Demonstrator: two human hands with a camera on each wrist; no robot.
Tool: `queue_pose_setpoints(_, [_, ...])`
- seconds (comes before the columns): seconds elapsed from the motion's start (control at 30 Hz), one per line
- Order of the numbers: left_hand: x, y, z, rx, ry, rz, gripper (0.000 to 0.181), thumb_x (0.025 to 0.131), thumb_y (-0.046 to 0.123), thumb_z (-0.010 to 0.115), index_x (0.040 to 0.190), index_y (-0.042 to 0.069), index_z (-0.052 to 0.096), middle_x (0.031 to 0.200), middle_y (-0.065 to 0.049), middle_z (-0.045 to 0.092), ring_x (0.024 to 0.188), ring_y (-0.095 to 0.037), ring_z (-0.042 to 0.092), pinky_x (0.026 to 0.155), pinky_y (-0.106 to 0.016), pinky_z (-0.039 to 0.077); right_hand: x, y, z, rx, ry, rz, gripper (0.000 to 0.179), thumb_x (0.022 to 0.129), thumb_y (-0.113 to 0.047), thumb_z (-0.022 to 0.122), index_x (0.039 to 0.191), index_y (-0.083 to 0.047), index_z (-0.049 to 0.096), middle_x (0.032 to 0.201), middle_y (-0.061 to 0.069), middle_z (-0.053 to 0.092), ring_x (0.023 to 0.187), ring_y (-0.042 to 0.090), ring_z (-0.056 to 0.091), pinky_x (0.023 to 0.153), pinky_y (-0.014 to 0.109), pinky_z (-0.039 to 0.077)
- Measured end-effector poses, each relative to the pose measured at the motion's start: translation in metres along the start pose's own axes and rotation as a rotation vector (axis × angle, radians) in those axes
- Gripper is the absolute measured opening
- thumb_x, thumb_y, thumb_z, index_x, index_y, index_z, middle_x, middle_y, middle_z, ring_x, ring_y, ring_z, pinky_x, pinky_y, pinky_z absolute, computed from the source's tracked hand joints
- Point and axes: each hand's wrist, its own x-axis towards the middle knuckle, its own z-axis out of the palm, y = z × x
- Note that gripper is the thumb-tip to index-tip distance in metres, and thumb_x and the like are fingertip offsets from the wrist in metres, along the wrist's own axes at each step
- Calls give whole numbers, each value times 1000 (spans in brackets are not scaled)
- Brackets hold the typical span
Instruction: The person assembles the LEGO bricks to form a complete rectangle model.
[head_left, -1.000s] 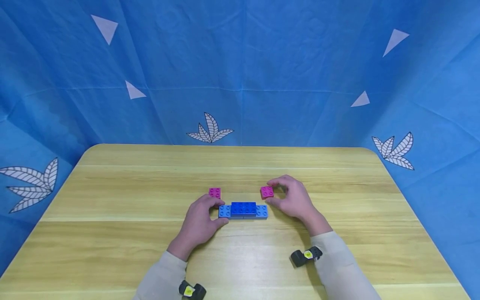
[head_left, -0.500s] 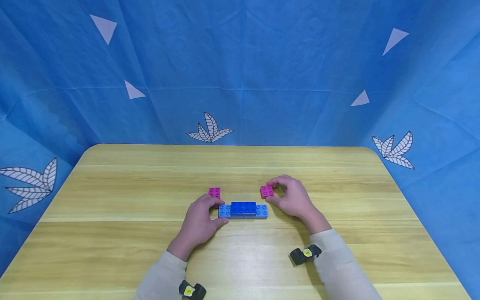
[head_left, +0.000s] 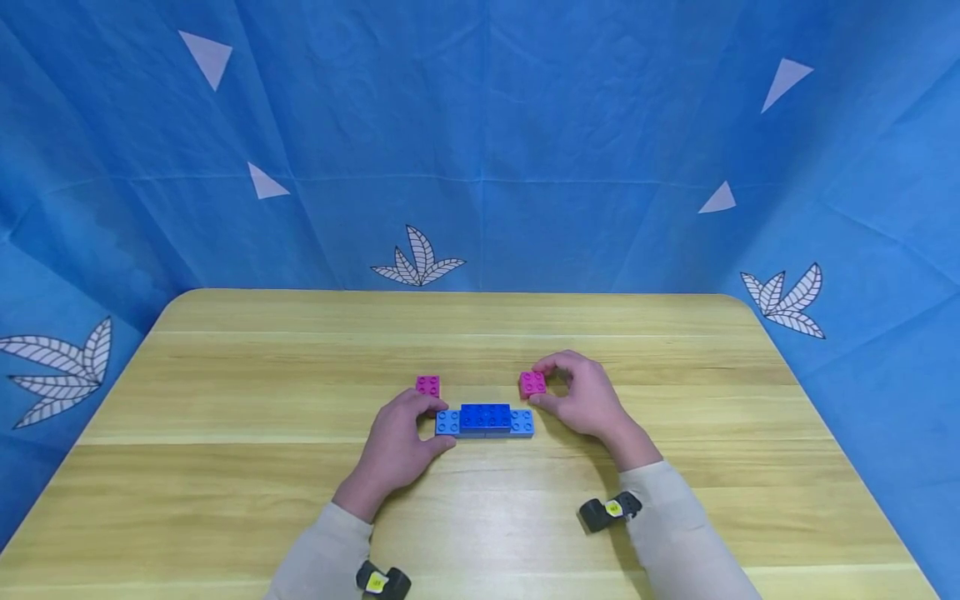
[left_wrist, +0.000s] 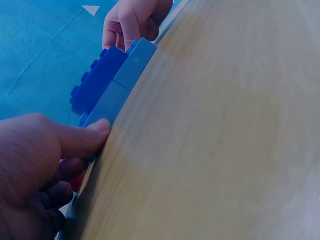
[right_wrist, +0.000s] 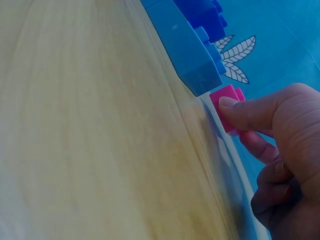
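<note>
Two light blue bricks (head_left: 522, 423) lie end to end on the table, with a dark blue brick (head_left: 485, 417) stacked across their joint. My left hand (head_left: 398, 442) grips the left end of this assembly, thumb on the near face and forefinger on the far side. In the left wrist view the thumb (left_wrist: 90, 137) presses the light blue side. A pink brick (head_left: 532, 383) with a two-by-two stud top is pinched between thumb and forefinger of my right hand (head_left: 588, 396), behind the assembly's right end. Another pink brick (head_left: 428, 386) sits just beyond my left fingers, partly hidden by them.
The wooden table (head_left: 480, 517) reaches back to a blue patterned curtain (head_left: 480, 142). Black wrist cameras are strapped over both sleeves, the left one (head_left: 384, 581) near the front and the right one (head_left: 609, 511) above the tabletop.
</note>
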Motion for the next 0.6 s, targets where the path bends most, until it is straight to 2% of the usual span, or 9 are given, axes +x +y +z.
queue_pose_setpoints(0.17, [0, 0, 0, 2, -1, -4, 38, 78, 18, 88, 111, 8, 72, 112, -5, 65, 113, -28, 59, 100, -46, 44, -2, -5, -3, 19, -6, 10, 34, 77, -15, 88, 108, -13, 72, 106, -2, 67, 94, 21, 59, 78, 40, 48])
queue_pose_setpoints(0.33, [0, 0, 0, -3, -2, -3, 38, 78, 18, 88, 112, 8, 72, 113, -5, 64, 114, -28, 59, 101, -45, 44, -5, -10, -5, 47, -13, 9, 33, 77, -16, 88, 106, -16, 71, 103, -4, 66, 78, 25, 54, 64, 35, 44])
queue_pose_setpoints(0.47, [0, 0, 0, -8, -4, -6, 39, 78, 18, 88, 112, 8, 72, 114, -5, 64, 115, -28, 59, 101, -45, 44, -7, -14, -6, 78, -22, 0, 31, 77, -15, 88, 102, -18, 71, 101, -5, 66, 72, 28, 50, 60, 33, 41])
queue_pose_setpoints(0.6, [0, 0, 0, -10, -6, -9, 39, 78, 17, 88, 112, 8, 72, 113, -5, 64, 115, -28, 59, 101, -45, 44, -9, -16, -6, 97, -34, -10, 31, 76, -15, 89, 101, -18, 71, 101, -6, 66, 65, 25, 46, 58, 31, 39])
